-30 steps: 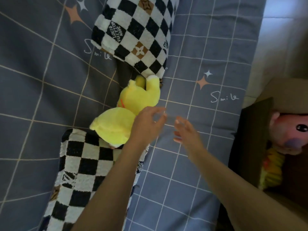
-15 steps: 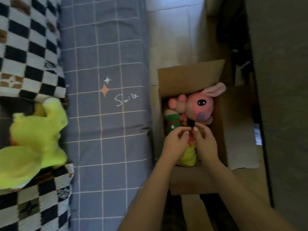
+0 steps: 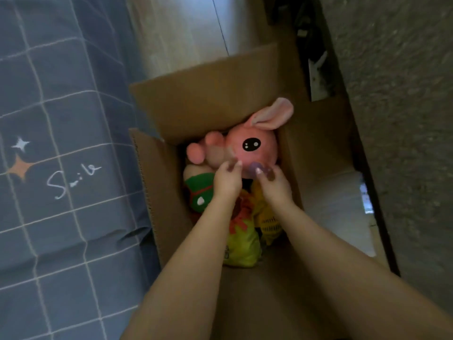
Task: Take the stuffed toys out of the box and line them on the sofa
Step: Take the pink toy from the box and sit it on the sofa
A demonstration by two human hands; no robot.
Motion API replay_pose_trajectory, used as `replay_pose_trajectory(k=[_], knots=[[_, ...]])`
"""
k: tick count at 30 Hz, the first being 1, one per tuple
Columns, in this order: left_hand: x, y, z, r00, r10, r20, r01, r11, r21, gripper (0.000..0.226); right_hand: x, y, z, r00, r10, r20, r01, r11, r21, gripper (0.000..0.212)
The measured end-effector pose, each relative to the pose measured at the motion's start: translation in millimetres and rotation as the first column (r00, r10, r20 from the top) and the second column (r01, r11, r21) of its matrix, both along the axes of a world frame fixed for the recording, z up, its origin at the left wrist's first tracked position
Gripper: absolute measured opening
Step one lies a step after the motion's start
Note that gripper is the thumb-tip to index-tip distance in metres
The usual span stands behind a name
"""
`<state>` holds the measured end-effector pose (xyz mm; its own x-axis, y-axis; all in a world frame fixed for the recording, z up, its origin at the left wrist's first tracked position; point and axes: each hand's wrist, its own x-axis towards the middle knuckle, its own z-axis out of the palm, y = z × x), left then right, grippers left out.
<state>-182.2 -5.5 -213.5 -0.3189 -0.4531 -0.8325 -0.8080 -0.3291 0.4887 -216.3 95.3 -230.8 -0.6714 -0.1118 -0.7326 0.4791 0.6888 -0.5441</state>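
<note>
An open cardboard box (image 3: 157,182) stands on the floor beside the sofa (image 3: 61,143). A pink stuffed rabbit (image 3: 252,146) with one long ear lies on top inside it. Below the rabbit sit a green and red toy (image 3: 198,192) and a yellow toy (image 3: 242,244). Both my hands reach into the box. My left hand (image 3: 226,179) touches the rabbit's lower face with its fingertips. My right hand (image 3: 273,184) has its fingers on the rabbit's purple nose. Neither hand has closed around the toy.
The sofa wears a blue-grey grid cover with stars and the word "Smile". A box flap (image 3: 203,94) stands up at the far side. A grey rough wall (image 3: 397,119) runs along the right, with pale floor (image 3: 181,33) beyond the box.
The view swung from the sofa and its yellow toy to the box. Both hands moved from the sofa into the box and up to the pink rabbit's face.
</note>
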Motion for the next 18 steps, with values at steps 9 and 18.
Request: replay_pose_trajectory(k=[9, 18], knots=[[-14, -3, -54, 0.992, 0.122, 0.008, -0.122, 0.992, 0.003, 0.065, 5, -13, -53, 0.960, -0.265, -0.086, 0.264, 0.964, -0.017, 0.053], [-34, -15, -59, 0.990, 0.016, 0.143, -0.023, 0.999, 0.044, 0.089, 5, -22, -67, 0.907, -0.395, -0.147, 0.399, 0.917, -0.001, 0.029]])
